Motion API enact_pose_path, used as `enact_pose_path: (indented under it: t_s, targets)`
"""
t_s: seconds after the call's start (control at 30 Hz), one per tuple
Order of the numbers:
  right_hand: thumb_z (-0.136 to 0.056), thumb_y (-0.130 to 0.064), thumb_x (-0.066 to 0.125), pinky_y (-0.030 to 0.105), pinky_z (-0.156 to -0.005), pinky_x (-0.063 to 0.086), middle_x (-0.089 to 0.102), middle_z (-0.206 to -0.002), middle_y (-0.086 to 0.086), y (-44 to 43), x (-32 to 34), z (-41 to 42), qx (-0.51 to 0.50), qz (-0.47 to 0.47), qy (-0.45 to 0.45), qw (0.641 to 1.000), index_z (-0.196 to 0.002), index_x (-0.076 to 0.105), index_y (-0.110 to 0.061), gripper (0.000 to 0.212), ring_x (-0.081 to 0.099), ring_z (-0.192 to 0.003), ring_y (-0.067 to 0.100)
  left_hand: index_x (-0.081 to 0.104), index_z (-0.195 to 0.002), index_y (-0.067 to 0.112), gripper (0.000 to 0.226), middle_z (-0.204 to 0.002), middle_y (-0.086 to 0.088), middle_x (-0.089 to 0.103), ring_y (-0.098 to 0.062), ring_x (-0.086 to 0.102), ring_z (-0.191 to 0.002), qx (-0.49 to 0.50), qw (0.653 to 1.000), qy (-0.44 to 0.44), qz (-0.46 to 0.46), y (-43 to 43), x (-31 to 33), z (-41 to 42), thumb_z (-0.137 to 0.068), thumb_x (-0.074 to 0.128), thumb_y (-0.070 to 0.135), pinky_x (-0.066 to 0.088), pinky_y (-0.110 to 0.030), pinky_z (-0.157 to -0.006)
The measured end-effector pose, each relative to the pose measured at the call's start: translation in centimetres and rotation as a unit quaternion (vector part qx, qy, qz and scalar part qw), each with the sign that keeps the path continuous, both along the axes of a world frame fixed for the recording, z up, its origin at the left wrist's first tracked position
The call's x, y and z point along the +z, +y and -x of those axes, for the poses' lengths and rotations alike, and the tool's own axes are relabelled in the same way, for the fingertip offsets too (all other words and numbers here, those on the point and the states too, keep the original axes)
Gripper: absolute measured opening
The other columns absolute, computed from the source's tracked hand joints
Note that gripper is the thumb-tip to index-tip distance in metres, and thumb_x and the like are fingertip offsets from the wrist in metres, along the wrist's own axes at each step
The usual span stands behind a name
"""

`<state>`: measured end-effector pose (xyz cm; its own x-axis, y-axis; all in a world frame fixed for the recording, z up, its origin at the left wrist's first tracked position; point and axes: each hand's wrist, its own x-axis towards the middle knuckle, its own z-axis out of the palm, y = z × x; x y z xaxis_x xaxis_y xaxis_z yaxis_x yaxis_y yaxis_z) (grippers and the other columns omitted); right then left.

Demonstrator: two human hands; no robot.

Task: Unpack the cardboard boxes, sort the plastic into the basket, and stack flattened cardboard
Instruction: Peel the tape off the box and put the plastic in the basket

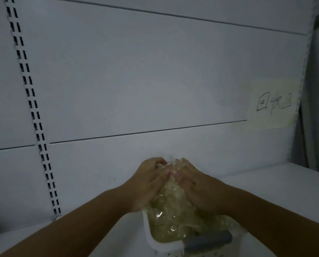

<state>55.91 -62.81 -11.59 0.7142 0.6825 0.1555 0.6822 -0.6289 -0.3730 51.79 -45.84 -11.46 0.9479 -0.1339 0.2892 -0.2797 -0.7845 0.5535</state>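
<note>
A crumpled wad of clear, yellowish plastic wrap (171, 216) fills a white plastic basket (155, 243) that stands on a white shelf at the bottom centre. My left hand (149, 184) and my right hand (194, 186) press on the top of the plastic from either side, fingertips almost touching over it. Both hands grip the wrap. A grey object (208, 240) lies in the basket beside the plastic, partly hidden. No cardboard is in view.
The white shelf surface (277, 190) runs right of the basket. A white back panel (136, 80) rises behind, with a slotted upright rail (34, 115) on the left. A paper label with handwritten characters (273, 103) is stuck at the right.
</note>
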Motion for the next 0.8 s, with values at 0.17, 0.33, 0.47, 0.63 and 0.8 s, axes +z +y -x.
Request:
enact_pose_path:
  t_s: [0.17,0.33,0.47,0.63,0.8]
  targets:
    - [-0.087,-0.064,0.021,0.022,-0.109,0.012,0.009,-0.157,-0.013,0.0,-0.1,-0.6,-0.053,-0.189,-0.048,0.979,-0.149,0.005,-0.029,0.073,0.016,-0.143,0.009,0.014,-0.146,0.037,0.072,-0.15,0.007,0.016,-0.013,0.004,-0.139,0.05,0.973,-0.03,-0.222,1.1,-0.8,-0.6,-0.083,-0.008,0.063,0.008,-0.039,-0.117]
    - [-0.081,-0.052,0.027,0.003,-0.089,0.021,0.048,-0.136,-0.014,0.0,0.2,-0.2,0.017,-0.162,-0.138,0.977,-0.126,0.056,-0.028,0.059,0.035,-0.109,-0.007,-0.008,-0.14,0.046,0.056,-0.151,0.002,0.018,-0.017,0.012,-0.139,0.09,0.979,-0.024,-0.182,0.5,-0.7,-0.2,-0.087,0.0,0.062,0.017,-0.038,-0.115]
    - [-0.086,-0.054,0.027,0.025,-0.098,0.03,0.054,-0.131,-0.005,-0.2,0.8,0.6,-0.013,-0.135,-0.245,0.96,-0.124,0.06,-0.021,0.06,0.047,-0.119,0.01,-0.003,-0.144,0.043,0.059,-0.145,-0.002,0.033,-0.016,0.027,-0.133,0.137,0.967,-0.093,-0.193,0.5,-0.1,0.3,-0.088,0.006,0.062,0.029,-0.03,-0.105]
    - [-0.081,-0.05,0.046,0.038,-0.069,0.056,0.07,-0.105,0.009,0.1,1.1,1.3,-0.05,-0.088,-0.391,0.915,-0.12,0.059,-0.01,0.058,0.069,-0.088,0.025,0.011,-0.146,0.038,0.064,-0.139,0.002,0.044,-0.014,0.04,-0.125,0.162,0.968,-0.156,-0.11,-0.3,0.4,2.1,-0.089,0.034,0.057,0.038,-0.029,-0.098]
    - [-0.082,-0.021,0.061,0.026,-0.067,0.041,0.064,-0.083,-0.006,0.9,3.8,3.6,0.058,-0.001,-0.405,0.913,-0.08,0.068,-0.025,0.008,0.058,-0.078,0.018,0.057,-0.117,0.02,0.043,-0.122,-0.004,0.057,-0.023,0.046,-0.119,0.141,0.975,-0.144,-0.097,1.7,1.9,5.0,-0.099,0.026,0.042,0.038,-0.034,-0.096]
